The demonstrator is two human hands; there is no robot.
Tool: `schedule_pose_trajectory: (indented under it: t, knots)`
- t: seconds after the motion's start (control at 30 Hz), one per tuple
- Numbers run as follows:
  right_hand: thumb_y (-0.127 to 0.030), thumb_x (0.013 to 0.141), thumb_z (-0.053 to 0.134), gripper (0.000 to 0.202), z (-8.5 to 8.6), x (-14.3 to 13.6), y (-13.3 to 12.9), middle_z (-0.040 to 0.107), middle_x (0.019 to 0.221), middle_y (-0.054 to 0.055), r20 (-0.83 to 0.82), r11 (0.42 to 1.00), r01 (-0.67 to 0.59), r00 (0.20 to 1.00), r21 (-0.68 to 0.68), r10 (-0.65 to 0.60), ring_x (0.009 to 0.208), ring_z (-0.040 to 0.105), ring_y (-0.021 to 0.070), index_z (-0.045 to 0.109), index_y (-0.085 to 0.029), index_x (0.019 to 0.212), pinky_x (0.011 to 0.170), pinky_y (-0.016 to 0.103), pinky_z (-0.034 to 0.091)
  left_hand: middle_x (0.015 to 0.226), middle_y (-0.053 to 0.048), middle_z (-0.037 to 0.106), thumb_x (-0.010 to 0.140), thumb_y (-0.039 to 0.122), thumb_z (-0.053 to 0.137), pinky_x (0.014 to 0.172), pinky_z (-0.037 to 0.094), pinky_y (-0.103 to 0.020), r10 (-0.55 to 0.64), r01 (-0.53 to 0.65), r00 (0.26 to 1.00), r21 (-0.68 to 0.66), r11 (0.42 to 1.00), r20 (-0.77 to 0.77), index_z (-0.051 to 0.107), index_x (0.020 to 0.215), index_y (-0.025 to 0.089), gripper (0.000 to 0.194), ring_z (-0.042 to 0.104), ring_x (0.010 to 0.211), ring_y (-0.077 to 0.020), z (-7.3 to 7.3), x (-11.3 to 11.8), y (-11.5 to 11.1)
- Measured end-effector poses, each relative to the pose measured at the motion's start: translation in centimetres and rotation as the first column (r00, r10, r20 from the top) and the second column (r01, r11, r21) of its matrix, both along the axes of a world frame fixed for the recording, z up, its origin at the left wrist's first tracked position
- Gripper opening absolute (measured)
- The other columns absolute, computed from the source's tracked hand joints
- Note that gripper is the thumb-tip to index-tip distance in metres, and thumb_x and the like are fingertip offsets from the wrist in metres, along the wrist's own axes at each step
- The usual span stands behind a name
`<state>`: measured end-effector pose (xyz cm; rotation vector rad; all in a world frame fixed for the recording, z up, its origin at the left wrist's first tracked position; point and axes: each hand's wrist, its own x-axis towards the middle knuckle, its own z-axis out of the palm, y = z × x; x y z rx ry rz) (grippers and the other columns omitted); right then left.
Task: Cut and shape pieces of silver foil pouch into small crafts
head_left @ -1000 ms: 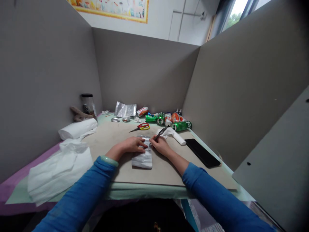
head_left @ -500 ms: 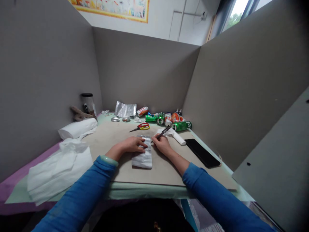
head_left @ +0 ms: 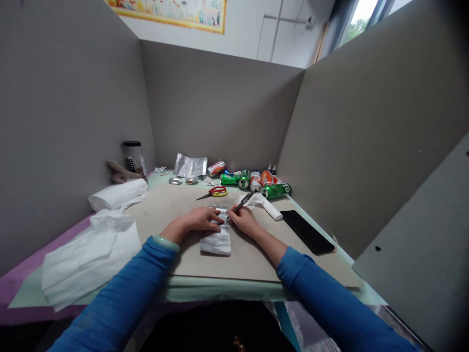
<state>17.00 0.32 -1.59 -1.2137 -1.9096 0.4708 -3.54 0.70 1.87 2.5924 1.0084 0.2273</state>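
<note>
A silvery metal sheet (head_left: 216, 243) lies on the beige board (head_left: 190, 266) in front of me. My left hand (head_left: 201, 218) rests on its upper left part with the fingers spread out flat. In my right hand (head_left: 242, 218) is a dark pen (head_left: 245, 199), gripped between thumb and fingers and tilted up to the right. The pen's tip is at the sheet's right edge; whether it touches is too small to tell. Beyond the sheet lie scissors (head_left: 217, 192) with red and yellow handles.
Several crushed drink cans (head_left: 244, 180) line the back, beside a larger metal sheet (head_left: 190, 166). A black phone-like slab (head_left: 307, 232) and a rolled white tissue (head_left: 270, 208) lie right. White paper (head_left: 91, 254), a paper roll (head_left: 119, 194) and a jar (head_left: 135, 156) stand left. Grey panels (head_left: 223, 107) enclose the table.
My right hand has shifted slightly left with the pen, bringing its tip over to the sheet's edge. My left hand and the sheet have stayed in place.
</note>
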Motion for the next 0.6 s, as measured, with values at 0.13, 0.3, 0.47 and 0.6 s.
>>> schedule_pose_trajectory:
  t: [0.13,0.3,0.47,0.6]
  knots:
    - [-0.035,0.082,0.048,0.029,0.13,-0.01,-0.08,0.061,0.059,0.002,0.015,1.0,-0.015,1.0,0.015,0.014,0.064,0.055,0.0149,0.06,-0.016,0.065,0.063,0.024,0.039,0.141,-0.004,0.042,0.078,0.041,0.063,0.101,0.032,-0.027,0.006,-0.006,1.0,-0.009,1.0,0.003,0.065,0.114,0.026,0.039,0.045,0.123,-0.0248,-0.17,-0.01,0.12]
    - [-0.034,0.083,0.047,0.028,0.12,-0.04,-0.08,0.061,0.059,0.001,0.028,1.0,-0.017,0.999,0.021,0.017,0.062,0.055,0.0142,0.06,-0.016,0.065,0.063,0.023,0.039,0.139,-0.003,0.044,0.077,0.04,0.064,0.103,0.031,-0.029,0.005,-0.004,1.0,-0.029,1.0,0.024,0.064,0.115,0.026,0.04,0.043,0.125,-0.025,-0.39,-0.08,0.37]
    - [-0.032,0.082,0.049,0.026,0.28,-0.23,-0.2,0.063,0.06,0.002,0.048,1.0,-0.005,0.999,0.026,0.004,0.064,0.056,0.0147,0.061,-0.016,0.067,0.063,0.023,0.039,0.139,-0.003,0.044,0.078,0.039,0.064,0.102,0.032,-0.029,-0.006,0.006,1.0,-0.008,1.0,0.016,0.065,0.114,0.028,0.038,0.045,0.123,-0.0243,-0.46,-0.09,0.5]
    - [-0.032,0.082,0.049,0.025,0.41,-0.37,-0.39,0.063,0.06,0.002,0.052,1.0,0.004,0.999,0.024,-0.005,0.063,0.056,0.0145,0.062,-0.016,0.068,0.062,0.023,0.039,0.14,-0.004,0.044,0.078,0.037,0.064,0.102,0.033,-0.029,-0.021,0.02,1.0,0.008,1.0,0.018,0.065,0.114,0.026,0.037,0.046,0.122,-0.0249,-0.4,-0.04,0.44]
